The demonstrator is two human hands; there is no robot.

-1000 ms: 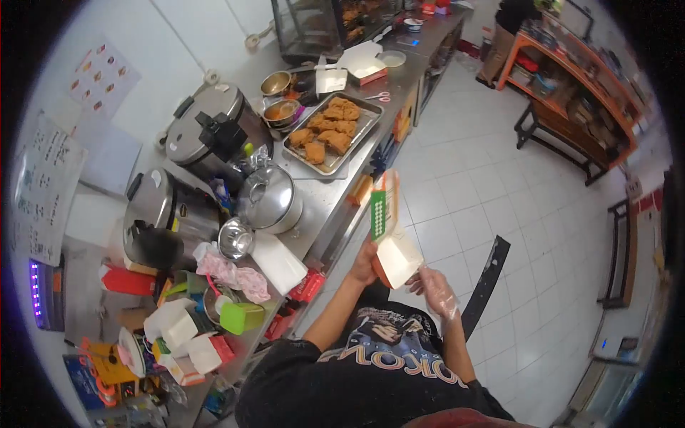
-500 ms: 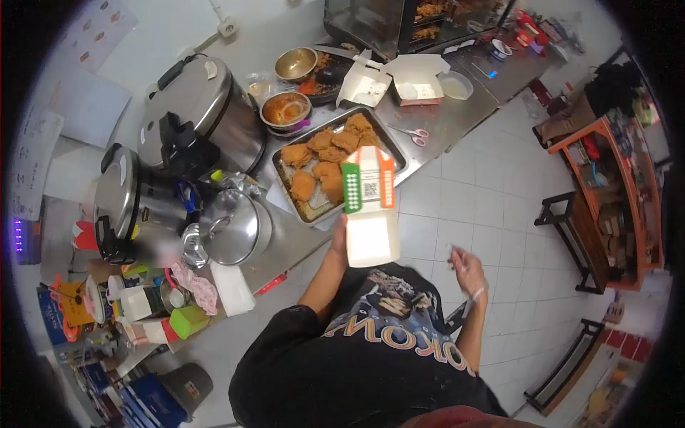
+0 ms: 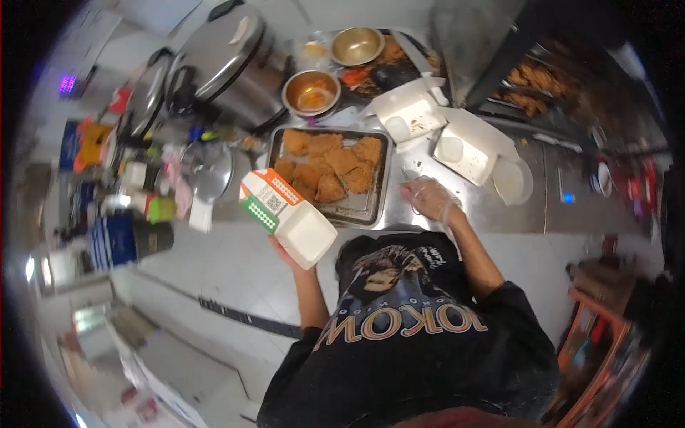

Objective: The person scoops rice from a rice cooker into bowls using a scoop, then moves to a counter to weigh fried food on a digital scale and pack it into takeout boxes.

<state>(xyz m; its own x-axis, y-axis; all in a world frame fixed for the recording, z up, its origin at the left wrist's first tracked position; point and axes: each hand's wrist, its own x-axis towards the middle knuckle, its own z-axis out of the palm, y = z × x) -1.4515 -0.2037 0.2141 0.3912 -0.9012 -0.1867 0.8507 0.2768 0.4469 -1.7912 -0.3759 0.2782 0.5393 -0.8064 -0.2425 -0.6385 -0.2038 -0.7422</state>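
Note:
My left hand (image 3: 286,255) holds an open paper takeaway box (image 3: 305,234) with orange and green printed flaps, tilted in front of the tray. A clear plastic glove covers my right hand (image 3: 432,199), which is down on the steel counter right of the tray. Its fingers are curled around the handles of a pair of scissors (image 3: 408,173); the hand hides most of them. Between my hands lies a metal tray (image 3: 382,187) with several pieces of fried chicken (image 3: 325,167).
Two open takeaway boxes (image 3: 405,114) (image 3: 465,151) with small cups inside stand behind my right hand, beside a clear plastic bowl (image 3: 512,180). Metal bowls (image 3: 312,93) (image 3: 357,46) sit behind the tray. Large pots (image 3: 235,60) are at left, a display cabinet with fried chicken (image 3: 531,89) at right.
My view and body have turned toward the counter. My right hand has moved from hanging at my side to the scissors on the counter. My left hand still holds the takeaway box.

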